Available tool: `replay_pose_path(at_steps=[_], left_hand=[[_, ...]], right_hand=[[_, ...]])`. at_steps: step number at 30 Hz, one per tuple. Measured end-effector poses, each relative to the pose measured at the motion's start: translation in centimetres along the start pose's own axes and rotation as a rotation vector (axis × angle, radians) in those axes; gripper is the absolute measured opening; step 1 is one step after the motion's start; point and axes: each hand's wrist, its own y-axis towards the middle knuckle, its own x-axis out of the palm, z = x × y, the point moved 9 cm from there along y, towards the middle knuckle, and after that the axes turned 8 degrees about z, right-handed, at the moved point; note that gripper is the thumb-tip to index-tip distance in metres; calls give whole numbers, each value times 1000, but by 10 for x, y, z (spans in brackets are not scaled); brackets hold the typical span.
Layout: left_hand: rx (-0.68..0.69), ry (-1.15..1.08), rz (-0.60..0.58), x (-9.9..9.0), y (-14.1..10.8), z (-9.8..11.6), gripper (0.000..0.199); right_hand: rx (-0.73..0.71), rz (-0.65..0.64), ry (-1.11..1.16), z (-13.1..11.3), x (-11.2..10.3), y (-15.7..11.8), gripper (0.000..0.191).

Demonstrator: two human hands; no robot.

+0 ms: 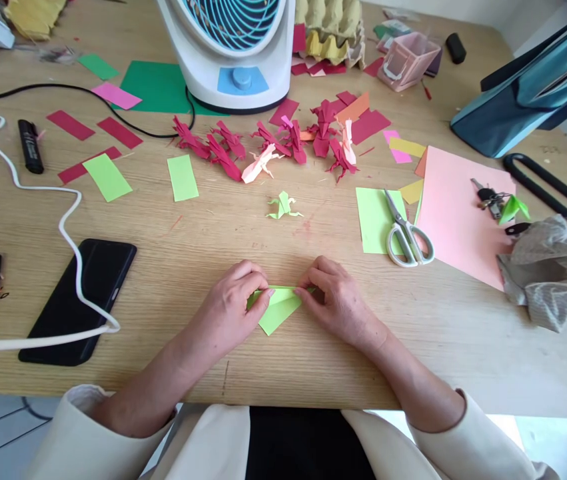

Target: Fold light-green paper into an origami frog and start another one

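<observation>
A light green paper [279,312], partly folded, lies on the wooden table near its front edge. My left hand [240,297] pinches its left end between thumb and fingers. At the right end, my right hand [330,300] pinches the top edge in the same way. The paper's lower part comes to a point between the hands. Just beyond them stands a small light green folded figure [284,205]. Farther back is a group of red folded figures [223,157] with a pale pink one [261,164] among them.
Scissors [408,237] lie on green paper at the right, beside a pink sheet [463,227]. A black phone [83,293] with a white cable [70,220] is at the left. A white fan heater [233,60] stands at the back, a blue bag [523,93] back right.
</observation>
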Motion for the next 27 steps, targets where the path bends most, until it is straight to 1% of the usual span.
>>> replay_pose_path(at_steps=[8, 15, 27], left_hand=[[-38, 39, 18, 0, 2, -2, 14], [-30, 72, -3, 2, 3, -1, 15], [-5, 122, 16, 5, 2, -1, 16]], right_hand=[[9, 28, -41, -2, 0, 1, 12], [20, 29, -61, -3, 1, 3, 12], [-17, 46, -69, -2, 2, 1, 11]])
